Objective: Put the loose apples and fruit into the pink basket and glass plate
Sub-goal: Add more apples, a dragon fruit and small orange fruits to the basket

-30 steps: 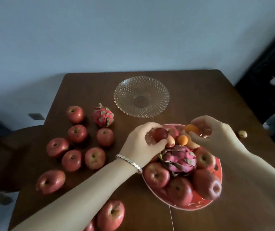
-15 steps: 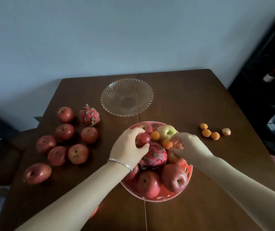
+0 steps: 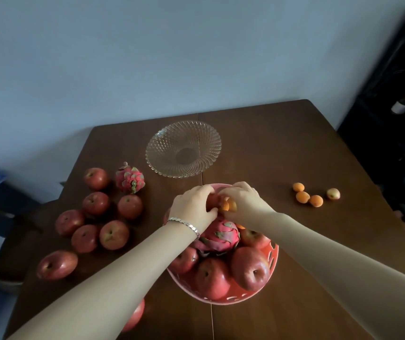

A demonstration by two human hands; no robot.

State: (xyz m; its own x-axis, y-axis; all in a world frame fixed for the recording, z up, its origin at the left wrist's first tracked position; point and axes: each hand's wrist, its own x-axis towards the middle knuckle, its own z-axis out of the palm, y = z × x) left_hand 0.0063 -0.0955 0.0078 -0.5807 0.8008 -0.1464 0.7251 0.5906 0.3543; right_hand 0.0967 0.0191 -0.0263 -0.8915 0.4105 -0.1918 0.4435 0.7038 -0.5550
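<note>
At far rim of pink basket (image 3: 272, 253), 12 o'clock: left hand (image 3: 194, 209) curled round small red fruit (image 3: 212, 204), right hand (image 3: 245, 202) pinching orange fruit (image 3: 228, 206), likely nesting them atop pile. Glass plate (image 3: 184, 149) bare, beyond basket. Loose apples (image 3: 114, 234) at 9 o'clock.

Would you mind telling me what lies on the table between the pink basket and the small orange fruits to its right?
Nothing: in the head view, bare brown wooden table separates the pink basket from the small orange fruits.
</note>
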